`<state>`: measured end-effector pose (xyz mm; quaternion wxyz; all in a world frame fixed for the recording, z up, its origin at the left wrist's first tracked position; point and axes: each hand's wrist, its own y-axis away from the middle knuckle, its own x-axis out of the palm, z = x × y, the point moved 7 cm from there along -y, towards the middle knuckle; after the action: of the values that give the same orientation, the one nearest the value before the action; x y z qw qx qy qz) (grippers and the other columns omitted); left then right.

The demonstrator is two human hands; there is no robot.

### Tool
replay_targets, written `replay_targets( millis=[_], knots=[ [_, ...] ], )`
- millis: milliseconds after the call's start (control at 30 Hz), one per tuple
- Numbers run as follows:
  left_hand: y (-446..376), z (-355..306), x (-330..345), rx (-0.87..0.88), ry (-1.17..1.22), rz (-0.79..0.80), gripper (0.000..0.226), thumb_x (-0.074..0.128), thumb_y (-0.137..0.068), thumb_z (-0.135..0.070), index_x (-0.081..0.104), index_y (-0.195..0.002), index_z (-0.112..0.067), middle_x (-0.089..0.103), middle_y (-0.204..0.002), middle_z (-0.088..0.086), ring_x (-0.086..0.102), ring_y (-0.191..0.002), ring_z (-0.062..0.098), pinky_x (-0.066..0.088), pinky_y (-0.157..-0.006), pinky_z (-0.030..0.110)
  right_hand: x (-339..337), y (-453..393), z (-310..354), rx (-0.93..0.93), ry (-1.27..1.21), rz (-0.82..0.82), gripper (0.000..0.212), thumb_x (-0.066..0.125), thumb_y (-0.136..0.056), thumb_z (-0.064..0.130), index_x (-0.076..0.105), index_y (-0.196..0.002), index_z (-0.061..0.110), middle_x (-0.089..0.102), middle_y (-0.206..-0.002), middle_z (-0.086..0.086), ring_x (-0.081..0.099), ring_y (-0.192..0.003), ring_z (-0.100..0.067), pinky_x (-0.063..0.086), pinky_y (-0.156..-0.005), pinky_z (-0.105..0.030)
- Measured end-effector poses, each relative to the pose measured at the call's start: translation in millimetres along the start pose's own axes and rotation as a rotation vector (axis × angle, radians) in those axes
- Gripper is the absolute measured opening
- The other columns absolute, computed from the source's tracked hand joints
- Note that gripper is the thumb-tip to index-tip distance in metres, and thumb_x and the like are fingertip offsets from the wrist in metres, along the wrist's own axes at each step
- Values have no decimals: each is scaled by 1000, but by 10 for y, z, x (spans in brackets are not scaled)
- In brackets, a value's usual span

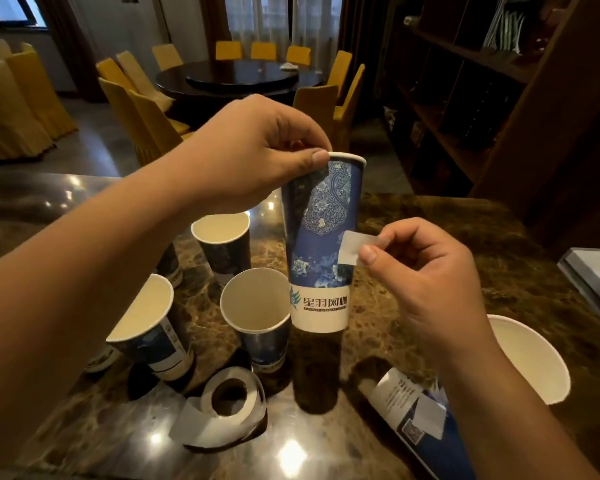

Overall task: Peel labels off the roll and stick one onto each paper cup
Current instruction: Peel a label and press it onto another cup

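My left hand (257, 150) pinches the rim of a tall blue patterned paper cup (321, 216) and holds it upright above the marble table (430, 299). My right hand (426, 268) pinches a small white label (352, 249) against the cup's right side, about halfway down. The label roll (231, 398) lies on the table near the front, with a loose white strip trailing to its left. Three open cups stand left of the held cup (222, 237) (257, 313) (146, 327). A labelled cup (420, 420) lies on its side under my right forearm.
Another open cup (530, 358) stands at the right, partly behind my wrist. A grey flat object (593, 278) lies at the table's right edge. Beyond the table are yellow chairs (146, 116), a round dark table (239, 77) and dark shelving (465, 98).
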<state>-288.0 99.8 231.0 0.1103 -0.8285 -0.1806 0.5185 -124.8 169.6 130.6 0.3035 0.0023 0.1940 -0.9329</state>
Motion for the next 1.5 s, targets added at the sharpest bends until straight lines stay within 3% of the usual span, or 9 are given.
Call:
replay_targets(
  millis=[200, 800, 933, 1033, 1133, 1233, 1300, 1367, 1500],
  knots=[
    [-2, 26, 43, -46, 34, -18, 20, 55, -93, -30, 69, -107, -26, 65, -93, -18, 63, -92, 2, 54, -78, 23, 106, 13, -69, 32, -24, 81, 9, 74, -80, 12, 66, -77, 16, 66, -74, -4, 59, -66, -12, 53, -60, -23],
    [39, 126, 137, -75, 278, 10, 17, 55, -93, -24, 69, -102, -21, 71, -94, -3, 67, -89, 8, 56, -76, 19, 141, -63, -254, 227, -109, 115, 13, 76, -78, 11, 63, -76, 11, 53, -58, 1, 48, -53, -10, 42, -47, -16],
    [60, 162, 160, -48, 422, 45, 14, 55, -94, -20, 68, -99, -19, 71, -93, 4, 68, -87, 14, 57, -73, 23, 169, -78, -278, 282, -53, 203, 56, 85, -57, 40, 57, -101, 20, 58, -56, 5, 54, -53, -7, 46, -54, -23],
    [77, 209, 180, -40, 608, 66, 11, 61, -90, -24, 70, -95, -22, 70, -87, -1, 67, -86, 18, 56, -73, 29, 220, -40, -277, 309, -140, 315, 65, 86, -58, 41, 57, -113, 23, 73, -84, 12, 68, -81, -4, 55, -74, -28],
    [120, 187, 211, -28, 775, 40, 14, 59, -86, -26, 71, -92, -24, 70, -86, -4, 65, -86, 17, 55, -71, 30, 324, 52, -278, 365, -406, 485, 78, 85, -59, 51, 57, -124, 19, 69, -121, -4, 65, -114, -24, 53, -94, -42],
    [176, 179, 256, -78, 843, -111, 21, 62, -88, -22, 65, -110, -21, 67, -103, 0, 65, -96, 17, 53, -74, 31, 328, 56, -234, 378, -574, 429, 83, 86, -60, 47, 54, -127, 10, 69, -121, -12, 66, -112, -28, 56, -87, -38],
    [262, 228, 359, -220, 901, -174, 57, 68, -80, -33, 50, -133, -21, 57, -128, 4, 60, -116, 20, 53, -83, 37, 285, 35, -215, 349, -597, 344, 87, 88, -57, 44, 52, -128, 9, 70, -119, -11, 67, -111, -28, 56, -85, -36],
    [390, 207, 524, -310, 922, -76, 87, 75, -65, -44, 38, -142, -26, 53, -137, 4, 58, -121, 26, 53, -91, 48, 252, 30, -180, 317, -585, 310, 87, 87, -58, 44, 50, -130, 10, 69, -121, -11, 66, -113, -29, 56, -87, -38],
    [598, 12, 744, -296, 950, 190, 80, 86, -67, -19, 45, -136, -22, 68, -121, 1, 68, -108, 19, 57, -84, 37, 226, 68, -144, 316, -544, 305, 88, 84, -62, 47, 48, -133, 11, 66, -126, -11, 63, -116, -31, 53, -93, -46]
  ],
)
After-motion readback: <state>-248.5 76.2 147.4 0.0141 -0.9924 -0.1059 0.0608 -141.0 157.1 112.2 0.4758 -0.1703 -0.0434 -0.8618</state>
